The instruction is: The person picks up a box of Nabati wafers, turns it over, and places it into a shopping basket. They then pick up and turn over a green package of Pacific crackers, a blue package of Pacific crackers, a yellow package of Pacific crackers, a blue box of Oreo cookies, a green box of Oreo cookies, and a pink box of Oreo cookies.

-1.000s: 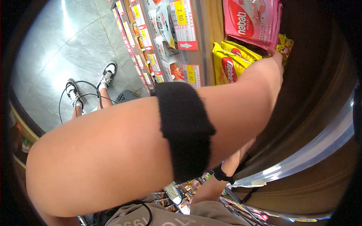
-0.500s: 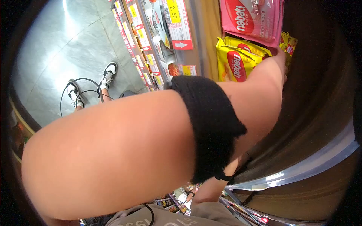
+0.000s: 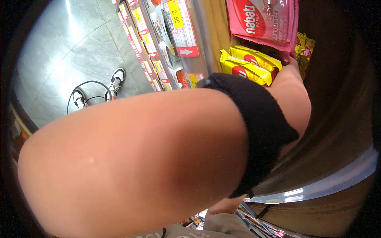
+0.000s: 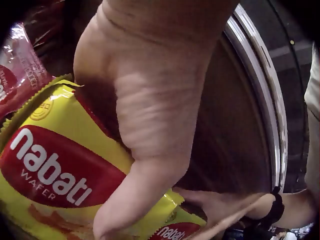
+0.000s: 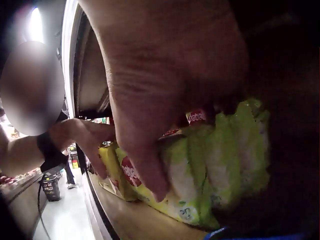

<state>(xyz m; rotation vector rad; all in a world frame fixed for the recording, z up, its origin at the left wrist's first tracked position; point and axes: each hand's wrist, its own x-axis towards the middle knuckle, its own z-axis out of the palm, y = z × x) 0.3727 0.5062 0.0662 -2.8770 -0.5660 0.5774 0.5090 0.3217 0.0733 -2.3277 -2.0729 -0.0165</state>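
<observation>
1. Head: I see the left hand [image 3: 293,81] partly hidden beyond its black wristband [image 3: 260,123], just beside the two yellow wafer packs [image 3: 243,71], which lie on its price-label side, below a pink wafer pack [image 3: 262,25]

2. Left wrist: I have the left hand grasping the front yellow pack [image 4: 60,165], thumb across its printed face, fingers out of sight behind; the pack's long axis seems to slope down rightward, toward the right hand [image 4: 227,204], with the left hand nearer; it looks glossy, with a red oval, white lettering and a jagged seam

3. Right wrist: I read the right hand as holding a yellow-green wafer pack [image 5: 180,170], thumb bent over its front, fingertips lost in the dark; the packs stand side by side on the shelf board [image 5: 132,215]
</observation>
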